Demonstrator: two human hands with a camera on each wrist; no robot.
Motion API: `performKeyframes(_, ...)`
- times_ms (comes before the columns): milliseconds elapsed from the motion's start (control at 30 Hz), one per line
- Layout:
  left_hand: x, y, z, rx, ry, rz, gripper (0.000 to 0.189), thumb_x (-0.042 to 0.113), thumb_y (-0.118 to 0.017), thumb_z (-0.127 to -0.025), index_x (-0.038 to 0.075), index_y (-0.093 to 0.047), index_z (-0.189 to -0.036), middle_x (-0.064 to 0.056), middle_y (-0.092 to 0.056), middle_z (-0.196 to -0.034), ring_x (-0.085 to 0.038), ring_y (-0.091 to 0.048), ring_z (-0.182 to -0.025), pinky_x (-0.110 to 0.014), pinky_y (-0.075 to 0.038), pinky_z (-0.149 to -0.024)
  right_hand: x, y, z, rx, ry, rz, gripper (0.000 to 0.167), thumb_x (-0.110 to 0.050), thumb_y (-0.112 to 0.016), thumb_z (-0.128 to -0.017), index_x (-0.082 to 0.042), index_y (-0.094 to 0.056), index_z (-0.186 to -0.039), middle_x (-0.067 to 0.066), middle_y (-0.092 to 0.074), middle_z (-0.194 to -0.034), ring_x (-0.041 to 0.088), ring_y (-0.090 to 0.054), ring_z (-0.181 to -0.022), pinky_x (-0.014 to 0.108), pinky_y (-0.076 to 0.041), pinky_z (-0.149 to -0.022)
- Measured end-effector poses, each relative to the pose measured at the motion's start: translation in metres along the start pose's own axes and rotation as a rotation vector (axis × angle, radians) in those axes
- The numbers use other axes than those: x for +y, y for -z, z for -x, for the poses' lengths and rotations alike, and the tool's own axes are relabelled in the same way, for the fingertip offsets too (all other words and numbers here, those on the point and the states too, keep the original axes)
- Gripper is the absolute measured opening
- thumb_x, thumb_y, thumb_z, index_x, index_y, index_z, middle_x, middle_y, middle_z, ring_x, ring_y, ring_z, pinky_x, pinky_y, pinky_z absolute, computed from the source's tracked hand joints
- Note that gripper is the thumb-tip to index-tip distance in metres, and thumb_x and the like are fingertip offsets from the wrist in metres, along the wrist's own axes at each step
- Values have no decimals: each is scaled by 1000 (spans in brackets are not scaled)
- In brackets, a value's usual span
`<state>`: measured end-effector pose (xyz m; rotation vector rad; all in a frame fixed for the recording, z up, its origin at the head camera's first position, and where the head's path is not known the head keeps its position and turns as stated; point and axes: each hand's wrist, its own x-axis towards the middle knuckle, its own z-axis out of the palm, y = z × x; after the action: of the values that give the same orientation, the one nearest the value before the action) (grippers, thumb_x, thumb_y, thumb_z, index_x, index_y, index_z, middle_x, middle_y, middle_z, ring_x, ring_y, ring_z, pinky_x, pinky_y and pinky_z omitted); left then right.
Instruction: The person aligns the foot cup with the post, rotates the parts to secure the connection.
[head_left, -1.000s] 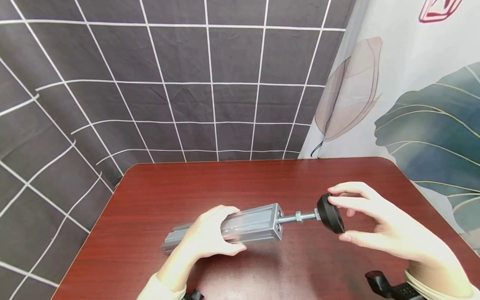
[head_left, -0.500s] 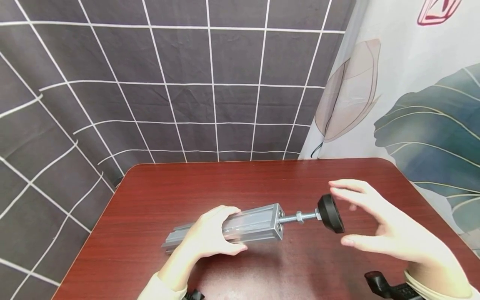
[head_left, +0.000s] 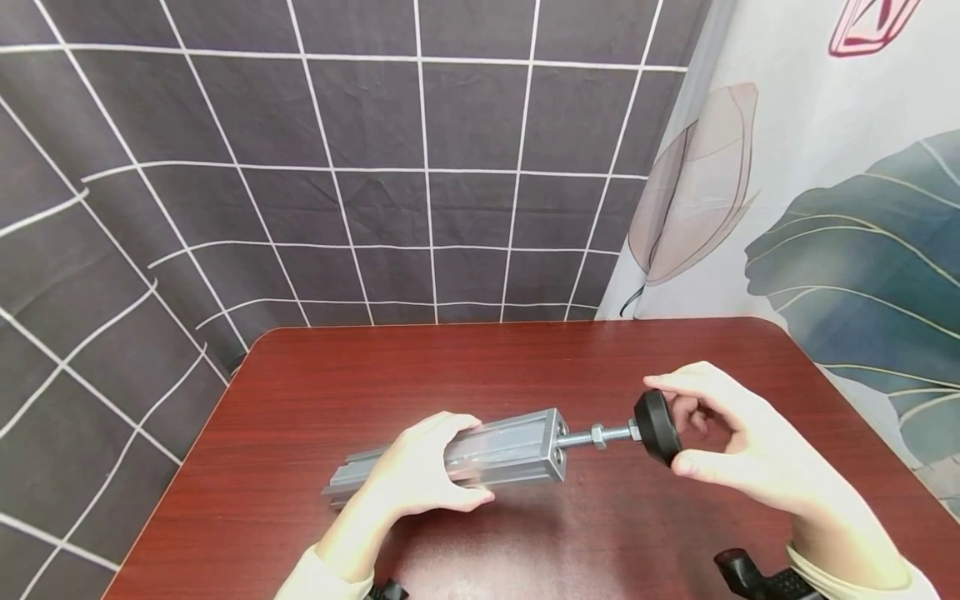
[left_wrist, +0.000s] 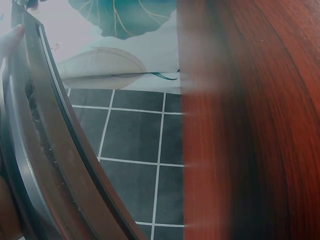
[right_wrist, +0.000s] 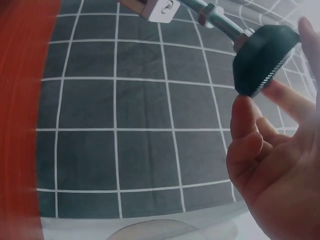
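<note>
My left hand (head_left: 411, 468) grips a grey aluminium profile (head_left: 506, 448) around its middle, holding it over the table at a slight slant. Out of the profile's right end runs a threaded rod (head_left: 618, 432) carrying a hex nut (head_left: 597, 435). A black levelling foot (head_left: 657, 427) caps the rod's far end. My right hand (head_left: 738, 437) has its fingers and thumb at opposite edges of that foot, pinching it. In the right wrist view, fingertips meet the ribbed rim of the foot (right_wrist: 265, 55). Only the profile's long grooved side (left_wrist: 55, 145) fills the left wrist view.
The red-brown wooden table (head_left: 450, 367) lies beneath both hands. Behind it hangs a dark grey curtain (head_left: 375, 200) with a white grid, and a white leaf-patterned curtain (head_left: 795, 125) is at the right. Black wrist camera mounts (head_left: 738, 571) show below the sleeves.
My right hand left the foot's rim with fingers spread, then came back left onto it, fingers more bent. The left hand and profile stay put.
</note>
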<state>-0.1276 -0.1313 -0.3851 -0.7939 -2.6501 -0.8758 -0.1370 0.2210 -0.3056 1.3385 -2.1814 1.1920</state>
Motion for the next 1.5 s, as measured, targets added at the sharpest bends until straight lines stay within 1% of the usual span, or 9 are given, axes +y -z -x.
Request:
performKeyframes(233, 1, 0, 1, -13, 12, 6, 67, 48, -83, -57, 18, -61, -113, 11, -61, -101, -7, -56, -89, -27, -46, -79, -2, 6, 4, -62, 47, 17, 78, -32, -82, -70, 8, -48, -128, 9, -49, -120, 11, -46, -95, 19, -36, -75)
performKeyframes(400, 1, 1, 0, -15, 14, 10, 68, 49, -83, -57, 18, -61, -113, 11, -61, -100, -7, -56, -89, -27, -46, -78, -5, 10, 6, -113, 92, 36, 66, -22, -81, -73, 7, -52, -125, 15, -44, -130, 14, -46, -112, 15, -39, -85)
performKeyframes(633, 0, 1, -1, -11, 1, 6, 67, 48, -83, -57, 18, -61, -113, 11, -61, -101, -7, -56, -89, -27, -46, -79, -2, 8, 4, -92, 57, 76, 65, -20, -84, -68, 4, -56, -122, 7, -48, -122, 6, -46, -86, 18, -38, -70)
performKeyframes(767, 1, 1, -1, -14, 5, 1, 67, 49, -83, -58, 18, -61, -113, 11, -61, -101, -8, -56, -90, -27, -46, -79, 0, 5, 3, -43, -10, 66, 75, -3, -86, -55, 3, -55, -124, 2, -51, -109, 7, -46, -82, 19, -39, -66)
performKeyframes(933, 1, 1, -2, -20, 13, -7, 68, 49, -83, -57, 17, -61, -113, 10, -61, -102, -8, -56, -91, -28, -46, -81, 0, 1, 2, 0, -58, 46, 76, 6, -81, -51, 0, -56, -122, -2, -51, -94, 7, -48, -77, 20, -39, -62)
performKeyframes(1167, 1, 2, -2, -21, 23, -6, 68, 49, -82, -57, 18, -61, -114, 11, -61, -102, -8, -56, -91, -28, -46, -80, 2, 10, 5, -93, 57, -11, 75, -25, -83, -70, 9, -48, -128, 12, -47, -127, 10, -47, -97, 19, -38, -78)
performKeyframes(1267, 0, 2, -2, -19, 18, -5, 68, 49, -82, -57, 18, -61, -114, 11, -61, -102, -8, -56, -91, -28, -46, -80, 2, 11, 8, -125, 71, 14, 67, -20, -81, -72, 5, -51, -126, 15, -42, -134, 10, -48, -104, 17, -39, -80)
performKeyframes(1367, 0, 2, -2, -18, 16, -4, 68, 48, -83, -57, 18, -61, -114, 10, -61, -103, -8, -56, -91, -28, -46, -80, 5, 8, 8, -113, 68, -18, 63, -18, -81, -73, 4, -53, -125, 11, -44, -131, 10, -48, -99, 16, -40, -76)
performKeyframes(1500, -1, 1, -2, -26, 19, -5, 68, 49, -82, -58, 17, -61, -114, 10, -61, -103, -8, -56, -93, -28, -46, -82, 8, 2, 6, -32, 13, -63, 71, -11, -86, -62, 6, -54, -124, 6, -51, -115, 9, -48, -80, 20, -39, -64)
